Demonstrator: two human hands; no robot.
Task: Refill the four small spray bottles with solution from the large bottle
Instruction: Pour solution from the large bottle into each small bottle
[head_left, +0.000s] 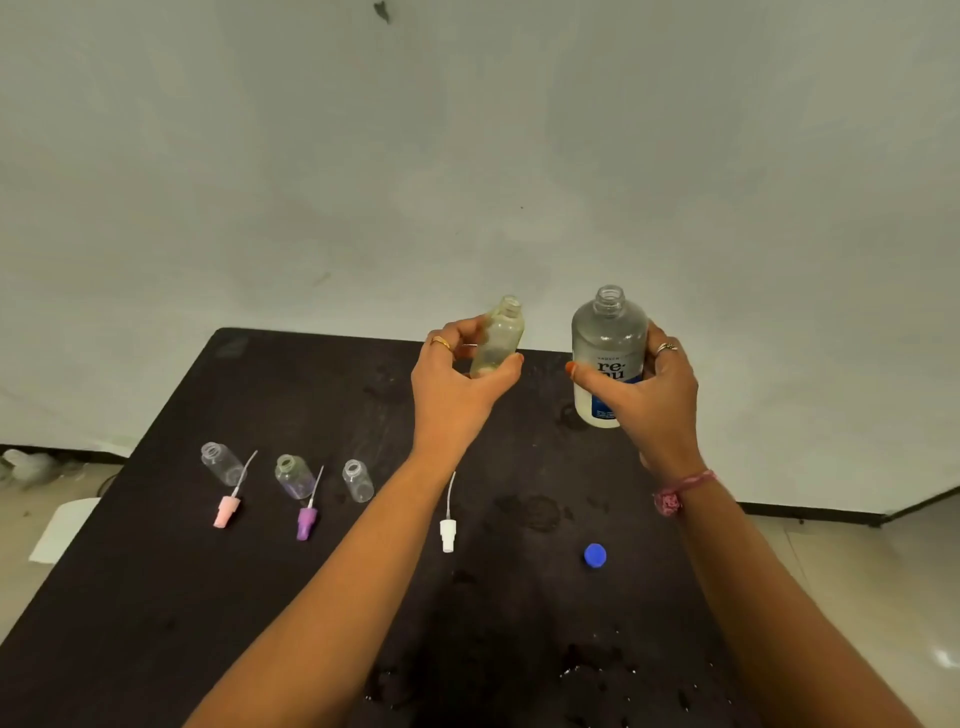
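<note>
My left hand (457, 379) holds a small clear spray bottle (500, 335) upright above the black table (156, 597), its neck uncapped. Close to its right, my right hand (652, 395) grips the large clear bottle (608, 353) with a white and blue label, also upright and uncapped. Three more small bottles stand uncapped in a row at the left: one (221, 462), a purple-tinted one (295, 475) and one (358, 480). A pink spray head (227, 512), a purple spray head (306, 522) and a white spray head (448, 532) lie on the table with their tubes.
A blue cap (595, 555) lies on the table near my right forearm. Wet spots mark the table at the front right and centre. A white sheet (62, 527) lies on the floor to the left. A pale wall stands behind the table.
</note>
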